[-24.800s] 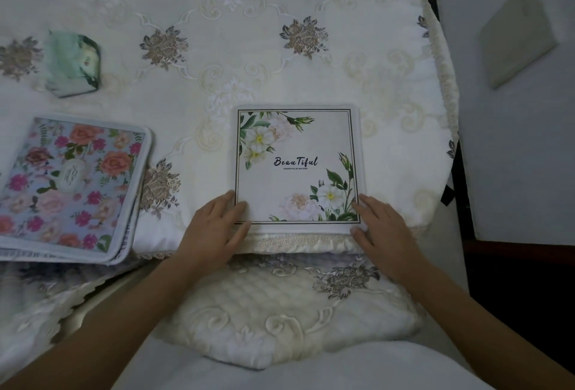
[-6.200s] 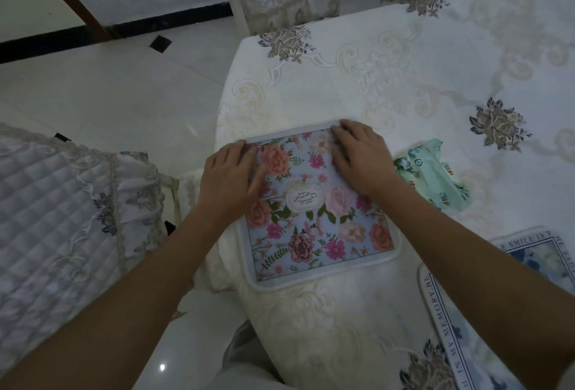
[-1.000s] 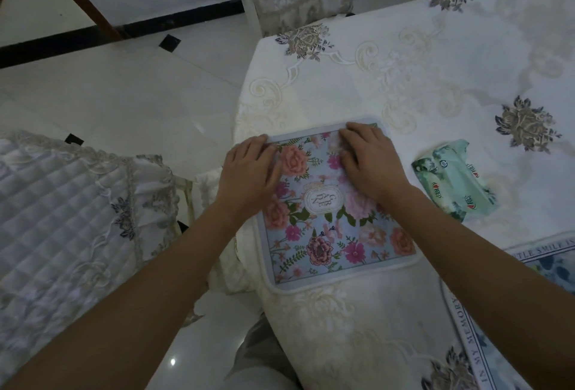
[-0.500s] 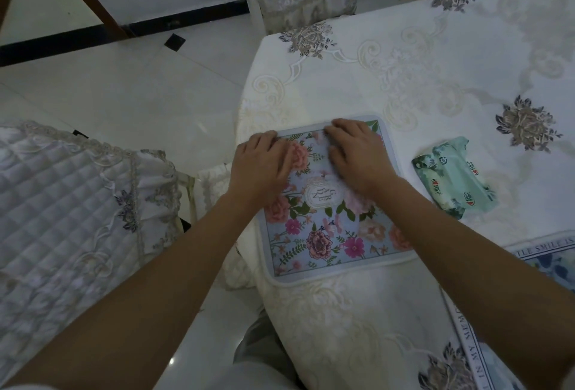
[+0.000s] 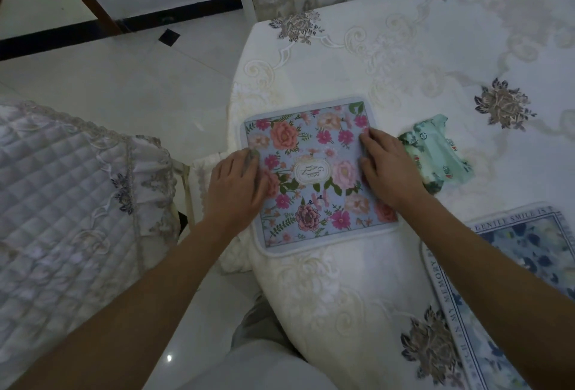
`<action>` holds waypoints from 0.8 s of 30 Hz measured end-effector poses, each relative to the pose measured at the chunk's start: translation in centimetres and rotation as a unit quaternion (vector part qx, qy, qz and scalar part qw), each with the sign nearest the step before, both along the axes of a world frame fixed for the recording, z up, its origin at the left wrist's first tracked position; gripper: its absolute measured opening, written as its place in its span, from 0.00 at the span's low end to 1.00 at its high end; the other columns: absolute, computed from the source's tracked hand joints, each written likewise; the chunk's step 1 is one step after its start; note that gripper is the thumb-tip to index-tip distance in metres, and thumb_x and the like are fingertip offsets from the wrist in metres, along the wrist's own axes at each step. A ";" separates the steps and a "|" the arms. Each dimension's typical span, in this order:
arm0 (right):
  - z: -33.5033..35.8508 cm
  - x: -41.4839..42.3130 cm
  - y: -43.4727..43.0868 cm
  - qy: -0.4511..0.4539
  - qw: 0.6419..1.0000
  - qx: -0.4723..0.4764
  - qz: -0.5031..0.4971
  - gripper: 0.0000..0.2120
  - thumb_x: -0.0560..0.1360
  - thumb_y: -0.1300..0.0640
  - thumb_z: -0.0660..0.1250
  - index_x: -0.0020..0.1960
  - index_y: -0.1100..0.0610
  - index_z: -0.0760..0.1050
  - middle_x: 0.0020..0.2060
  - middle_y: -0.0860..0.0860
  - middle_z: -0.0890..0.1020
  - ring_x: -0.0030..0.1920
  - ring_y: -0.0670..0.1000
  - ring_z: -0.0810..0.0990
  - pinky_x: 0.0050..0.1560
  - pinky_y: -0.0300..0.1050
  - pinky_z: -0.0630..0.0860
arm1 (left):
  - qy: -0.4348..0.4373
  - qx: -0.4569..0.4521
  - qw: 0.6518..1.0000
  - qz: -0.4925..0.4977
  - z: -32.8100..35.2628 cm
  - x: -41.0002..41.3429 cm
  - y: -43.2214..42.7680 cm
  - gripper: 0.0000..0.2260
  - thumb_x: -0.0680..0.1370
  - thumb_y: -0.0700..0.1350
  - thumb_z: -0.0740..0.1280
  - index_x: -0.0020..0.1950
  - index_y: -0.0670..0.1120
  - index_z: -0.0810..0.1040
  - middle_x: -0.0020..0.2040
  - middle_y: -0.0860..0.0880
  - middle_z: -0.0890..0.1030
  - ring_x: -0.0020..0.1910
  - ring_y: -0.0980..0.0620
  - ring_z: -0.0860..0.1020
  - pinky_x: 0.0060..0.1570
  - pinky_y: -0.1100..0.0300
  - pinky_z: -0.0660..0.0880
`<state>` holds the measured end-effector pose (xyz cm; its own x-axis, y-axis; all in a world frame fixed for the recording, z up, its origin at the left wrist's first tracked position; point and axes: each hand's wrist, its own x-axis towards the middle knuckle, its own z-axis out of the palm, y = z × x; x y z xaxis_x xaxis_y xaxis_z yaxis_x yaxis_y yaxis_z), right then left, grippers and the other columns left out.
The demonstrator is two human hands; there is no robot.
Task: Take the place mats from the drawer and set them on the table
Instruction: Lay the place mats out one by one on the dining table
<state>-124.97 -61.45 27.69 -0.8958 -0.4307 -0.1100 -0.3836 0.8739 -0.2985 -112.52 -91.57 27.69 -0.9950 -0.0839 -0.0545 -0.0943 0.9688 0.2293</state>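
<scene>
A green packet (image 5: 435, 153) lies just right of the right hand (image 5: 389, 168), and a blue place mat (image 5: 529, 265) lies nearer the person. That hand and the left hand (image 5: 236, 184) press flat, fingers straight, on opposite sides of the floral place mat (image 5: 317, 171) at the table (image 5: 342, 280) edge.

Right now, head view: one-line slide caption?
Left hand and right hand rest on a floral place mat on the tablecloth, green packet beside it, blue mat nearby.

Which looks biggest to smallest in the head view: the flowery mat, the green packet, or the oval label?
1. Flowery mat, clearly the largest.
2. Green packet.
3. Oval label, in the middle of the mat.
</scene>
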 end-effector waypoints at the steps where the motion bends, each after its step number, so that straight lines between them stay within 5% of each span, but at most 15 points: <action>1: 0.0 1.2 0.5 0.002 1.000 -0.002 -0.005 0.24 0.82 0.52 0.57 0.76 0.60 0.64 0.73 0.59 0.67 0.71 0.60 0.66 0.71 0.57 0.65 | -0.008 0.004 1.000 0.001 0.0 1.2 0.5 0.26 0.83 0.56 0.52 0.73 0.41 0.70 0.72 0.40 0.72 0.70 0.41 0.69 0.69 0.46 0.64; 14: 0.4 14.4 6.0 -0.049 0.996 -0.029 -0.064 0.28 0.79 0.52 0.57 0.78 0.58 0.61 0.74 0.58 0.67 0.72 0.60 0.65 0.70 0.60 0.66 | -0.035 0.001 0.999 -0.014 0.7 12.8 6.2 0.26 0.82 0.54 0.52 0.72 0.40 0.72 0.71 0.40 0.72 0.70 0.41 0.70 0.70 0.42 0.66; 24: 0.9 19.6 0.1 -0.058 0.995 -0.018 0.082 0.28 0.78 0.48 0.49 0.74 0.57 0.68 0.72 0.56 0.70 0.74 0.57 0.65 0.73 0.56 0.64 | -0.019 -0.006 0.995 -0.102 1.9 12.7 13.8 0.25 0.82 0.57 0.53 0.67 0.42 0.78 0.65 0.39 0.79 0.64 0.41 0.77 0.69 0.44 0.68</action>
